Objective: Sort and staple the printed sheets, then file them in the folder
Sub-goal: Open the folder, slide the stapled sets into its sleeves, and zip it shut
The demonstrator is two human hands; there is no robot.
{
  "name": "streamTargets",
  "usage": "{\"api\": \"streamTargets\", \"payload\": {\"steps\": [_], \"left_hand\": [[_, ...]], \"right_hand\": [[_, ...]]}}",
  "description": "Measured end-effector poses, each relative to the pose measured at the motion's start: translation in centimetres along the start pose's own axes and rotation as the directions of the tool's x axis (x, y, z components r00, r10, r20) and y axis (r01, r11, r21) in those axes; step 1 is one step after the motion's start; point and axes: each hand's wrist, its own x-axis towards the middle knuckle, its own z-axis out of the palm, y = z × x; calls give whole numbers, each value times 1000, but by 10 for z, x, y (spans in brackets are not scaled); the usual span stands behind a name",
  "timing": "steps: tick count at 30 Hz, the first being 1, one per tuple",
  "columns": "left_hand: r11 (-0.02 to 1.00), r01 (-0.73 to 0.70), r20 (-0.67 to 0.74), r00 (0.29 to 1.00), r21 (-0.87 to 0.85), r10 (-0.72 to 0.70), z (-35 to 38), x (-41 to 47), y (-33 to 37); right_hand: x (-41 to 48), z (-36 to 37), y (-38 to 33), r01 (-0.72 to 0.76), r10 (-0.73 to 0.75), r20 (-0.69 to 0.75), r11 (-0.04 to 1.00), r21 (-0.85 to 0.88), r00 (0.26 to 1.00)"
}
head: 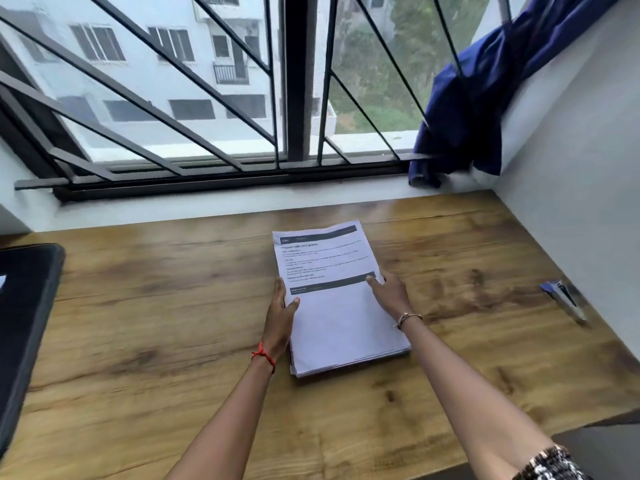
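Note:
A stack of printed sheets lies in the middle of the wooden desk, its top page showing dark header bars and text. My left hand grips the stack's left edge, thumb on top of the top page. My right hand rests on the right edge of the stack, fingers spread over the top sheet. A stapler with blue and silver parts lies at the far right of the desk, apart from both hands. A dark folder sits at the left edge of the desk.
A barred window runs along the back of the desk. A blue curtain hangs bunched at the right corner, next to a white wall. The desk's front edge ends at lower right.

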Motion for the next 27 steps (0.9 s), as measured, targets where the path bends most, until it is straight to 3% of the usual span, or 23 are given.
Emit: {"api": "streamTargets", "payload": {"steps": [6,13,16,20,27], "left_hand": [[999,2,-33,999,35,-1,12,7,-3],[999,33,71,997,12,-34,-3,1,16],[999,-12,-8,1000,41,12,-8,-10,32],[991,-85,-123,988,102,98,-41,-21,44],[981,-110,-281,947,161,152,-133,-50,54]], "right_hand": [[-1,-6,10,47,-45,-46,998,43,998],[1,-1,5,59,-59,-4,998,-35,998],[2,-2,-9,22,-22,-18,1000,5,1000],[-2,9,-39,141,-137,-100,989,36,986],[-45,72,-116,264,-259,-67,960,97,964]]}}
